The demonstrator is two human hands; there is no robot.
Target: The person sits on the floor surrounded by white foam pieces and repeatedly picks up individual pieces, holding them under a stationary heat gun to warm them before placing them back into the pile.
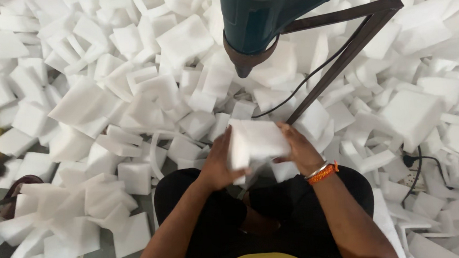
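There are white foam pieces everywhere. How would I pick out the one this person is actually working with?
Start at the dark teal heat gun mounted on a brown metal stand at the top. Straight below its nozzle, above the person's lap, sits one white foam piece. It alone is off the heap, held between the left hand and right hand.

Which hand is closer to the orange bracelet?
Right. The bracelet sits on the wrist just behind the right hand. The left hand is across the white foam piece that both hands hold, farther from it.
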